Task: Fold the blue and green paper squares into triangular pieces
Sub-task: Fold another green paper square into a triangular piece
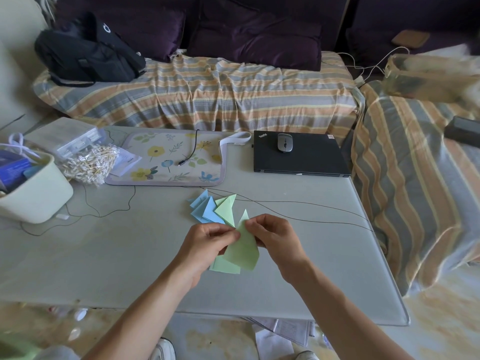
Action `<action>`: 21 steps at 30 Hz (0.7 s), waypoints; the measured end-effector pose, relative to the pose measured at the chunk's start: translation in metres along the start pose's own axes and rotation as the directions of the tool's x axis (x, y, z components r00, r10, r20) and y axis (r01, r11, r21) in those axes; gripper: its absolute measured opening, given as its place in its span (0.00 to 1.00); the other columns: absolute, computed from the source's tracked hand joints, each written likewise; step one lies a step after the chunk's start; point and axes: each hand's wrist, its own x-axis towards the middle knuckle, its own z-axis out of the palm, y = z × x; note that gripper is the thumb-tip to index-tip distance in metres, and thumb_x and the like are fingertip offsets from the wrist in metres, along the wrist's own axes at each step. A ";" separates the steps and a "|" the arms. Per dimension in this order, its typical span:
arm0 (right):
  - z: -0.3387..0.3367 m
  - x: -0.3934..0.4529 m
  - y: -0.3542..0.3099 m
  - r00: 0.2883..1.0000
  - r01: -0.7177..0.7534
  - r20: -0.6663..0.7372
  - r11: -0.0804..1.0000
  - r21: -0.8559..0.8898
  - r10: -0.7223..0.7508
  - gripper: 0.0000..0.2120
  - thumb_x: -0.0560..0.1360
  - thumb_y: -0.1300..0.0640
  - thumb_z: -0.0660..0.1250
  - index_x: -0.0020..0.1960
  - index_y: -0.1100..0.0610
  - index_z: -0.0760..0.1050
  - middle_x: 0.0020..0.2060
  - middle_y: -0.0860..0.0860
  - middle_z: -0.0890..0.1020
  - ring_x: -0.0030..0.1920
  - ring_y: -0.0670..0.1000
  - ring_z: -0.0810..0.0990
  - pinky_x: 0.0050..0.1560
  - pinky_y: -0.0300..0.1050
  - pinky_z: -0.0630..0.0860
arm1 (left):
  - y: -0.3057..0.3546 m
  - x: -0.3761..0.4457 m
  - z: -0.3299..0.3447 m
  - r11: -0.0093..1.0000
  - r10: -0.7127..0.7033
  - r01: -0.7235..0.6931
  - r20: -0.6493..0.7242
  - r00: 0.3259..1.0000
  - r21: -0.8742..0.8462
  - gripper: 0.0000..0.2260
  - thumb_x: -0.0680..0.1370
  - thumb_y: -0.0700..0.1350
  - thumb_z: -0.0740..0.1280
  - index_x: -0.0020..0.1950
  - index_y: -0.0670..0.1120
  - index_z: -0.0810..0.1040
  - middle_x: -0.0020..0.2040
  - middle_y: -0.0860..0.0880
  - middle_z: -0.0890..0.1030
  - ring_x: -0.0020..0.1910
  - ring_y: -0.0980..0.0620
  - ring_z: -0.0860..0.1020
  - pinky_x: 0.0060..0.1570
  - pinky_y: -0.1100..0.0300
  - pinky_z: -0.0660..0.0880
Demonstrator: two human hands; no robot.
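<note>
- Head view. Black laptop [298, 154], lid closed, "ThinkPad" lettering at its near-left corner; grey mouse [285, 142] on top.
- Black backpack [85, 55] on the striped sofa, white logo, unreadable.
- Cream tub [36, 193] at bench [104, 255] left edge, holding blue boxes; print illegible.
- Clear bag of cotton swabs [89, 162] beside the tub.
- Floral mat [168, 159] with a black cable end lying on it.
- Folded blue pieces [204, 209] and folded green piece [226, 209], overlapping, mid-bench.
- Green paper [242, 249] between both hands, above another green sheet [220, 266].
- Left hand [205, 245] pinches the paper's left edge.
- Right hand [275, 237] pinches its upper right edge.
</note>
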 end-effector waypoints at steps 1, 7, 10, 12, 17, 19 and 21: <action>0.001 0.000 0.000 1.000 0.009 -0.012 1.000 -0.011 -0.009 0.09 0.79 0.59 0.71 0.49 0.67 0.80 0.39 0.55 0.85 0.39 0.50 0.83 0.44 0.41 0.81 | 0.000 0.000 0.000 1.000 -0.005 0.005 -0.004 1.000 -0.005 0.03 0.77 0.38 0.74 0.46 0.40 0.86 0.27 0.55 0.78 0.26 0.59 0.73 0.30 0.70 0.70; 0.000 0.001 0.001 0.997 -0.072 0.040 0.997 -0.011 0.072 0.13 0.79 0.56 0.71 0.49 0.68 0.81 0.37 0.54 0.82 0.38 0.50 0.81 0.47 0.43 0.82 | 0.002 0.001 -0.002 0.999 -0.010 0.007 -0.070 0.998 -0.044 0.02 0.75 0.43 0.76 0.45 0.44 0.88 0.39 0.43 0.85 0.36 0.52 0.77 0.42 0.60 0.74; 0.000 0.001 0.003 0.998 -0.050 0.038 0.998 -0.032 0.051 0.13 0.79 0.57 0.71 0.48 0.70 0.80 0.34 0.52 0.82 0.35 0.49 0.80 0.42 0.41 0.80 | 0.001 0.001 -0.002 0.999 -0.016 0.011 -0.100 0.995 -0.048 0.03 0.74 0.43 0.77 0.44 0.44 0.88 0.35 0.49 0.83 0.34 0.53 0.76 0.38 0.64 0.73; 0.001 0.000 0.002 1.000 -0.020 0.013 0.998 -0.064 0.020 0.13 0.79 0.58 0.71 0.48 0.70 0.80 0.32 0.50 0.82 0.33 0.47 0.79 0.39 0.38 0.79 | 0.001 0.001 -0.001 0.998 -0.020 0.014 -0.098 0.995 -0.054 0.03 0.74 0.43 0.77 0.44 0.44 0.88 0.36 0.48 0.83 0.36 0.52 0.77 0.41 0.62 0.74; 0.002 0.001 0.002 0.999 -0.033 0.018 0.997 -0.067 0.034 0.12 0.79 0.58 0.71 0.48 0.69 0.81 0.34 0.52 0.82 0.35 0.48 0.80 0.42 0.42 0.82 | 0.001 0.002 0.000 0.997 -0.013 0.000 -0.165 0.986 -0.074 0.02 0.75 0.42 0.77 0.45 0.44 0.87 0.33 0.53 0.82 0.32 0.57 0.76 0.36 0.67 0.74; 0.001 0.001 0.004 0.998 -0.043 0.033 0.994 -0.105 0.047 0.09 0.79 0.57 0.71 0.47 0.64 0.82 0.36 0.53 0.82 0.36 0.49 0.79 0.45 0.44 0.81 | 0.001 0.003 -0.002 0.996 -0.012 -0.007 -0.201 0.980 -0.092 0.03 0.75 0.42 0.77 0.46 0.43 0.87 0.31 0.54 0.81 0.30 0.59 0.76 0.34 0.70 0.74; 0.001 0.001 0.005 0.999 -0.028 0.030 0.990 -0.135 0.032 0.08 0.80 0.59 0.70 0.45 0.61 0.83 0.33 0.51 0.82 0.33 0.48 0.77 0.41 0.41 0.79 | 0.000 0.005 -0.003 0.995 -0.016 -0.005 -0.213 0.977 -0.098 0.04 0.74 0.42 0.77 0.47 0.43 0.87 0.31 0.55 0.80 0.29 0.60 0.76 0.33 0.71 0.73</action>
